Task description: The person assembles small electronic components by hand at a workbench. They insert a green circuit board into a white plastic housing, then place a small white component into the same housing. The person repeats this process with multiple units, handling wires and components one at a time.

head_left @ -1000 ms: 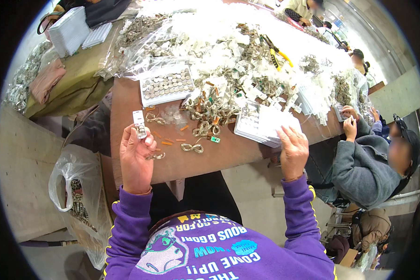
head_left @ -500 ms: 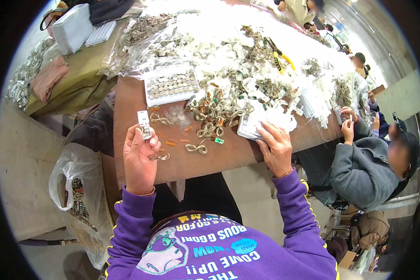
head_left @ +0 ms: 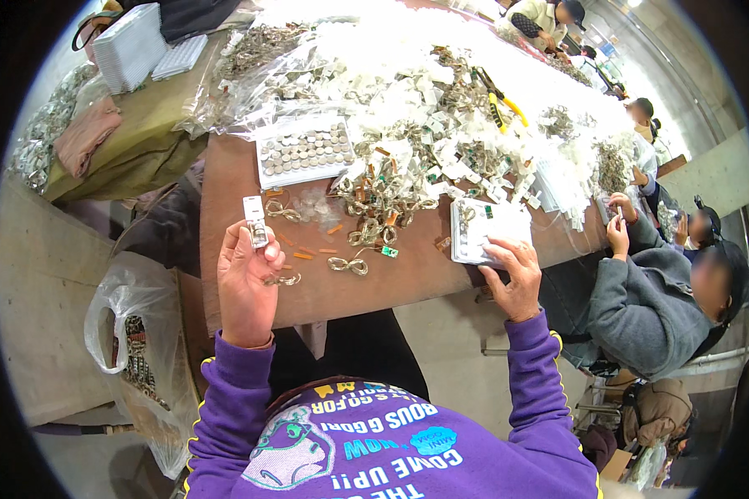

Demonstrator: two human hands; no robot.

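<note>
Raised above the table's left part, my left hand (head_left: 250, 279) pinches a small white plastic case (head_left: 253, 211) with metal parts at its lower end. A loop of thin wire (head_left: 284, 280) hangs beside that hand's fingers. My right hand (head_left: 514, 270) grips the near edge of a white plastic tray (head_left: 472, 247), fingers on top and thumb at the edge. On the tray lie a small coil of wire and a small green piece. Between my hands, a wire bundle (head_left: 347, 265), a small green circuit board (head_left: 389, 251) and several orange strips (head_left: 303, 255) lie on the brown tabletop.
Beyond my left hand stands a tray of round silvery cells (head_left: 304, 154). A large heap of wires and white pieces (head_left: 441, 133) covers the table's middle, with yellow-handled pliers (head_left: 501, 108) on it. At right sits a co-worker in grey (head_left: 653, 303). A plastic bag (head_left: 133, 316) hangs at left.
My right hand has moved right, sliding the white tray with it and uncovering the wire coil and green piece on top. My left hand has barely moved.
</note>
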